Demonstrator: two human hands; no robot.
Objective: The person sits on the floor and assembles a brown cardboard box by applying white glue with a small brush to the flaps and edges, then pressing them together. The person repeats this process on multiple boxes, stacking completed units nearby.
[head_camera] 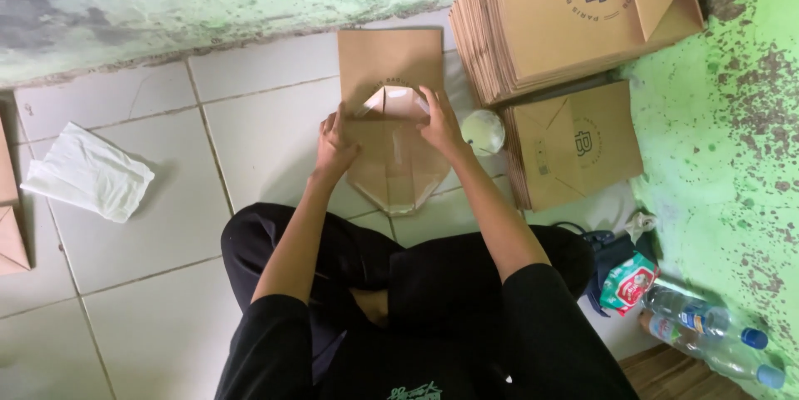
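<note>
Currently, left hand and right hand are pressing flat, fingers spread, on the brown paper bag, creasing its bottom fold; firm pressing along each crease seems needed next.

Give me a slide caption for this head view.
Both hands, left hand and right hand, press folds into a flat brown paper bag on white floor tiles.

Top bag stack cropped by frame edge, bottle cap cut off — left-edge bags partly seen
</note>
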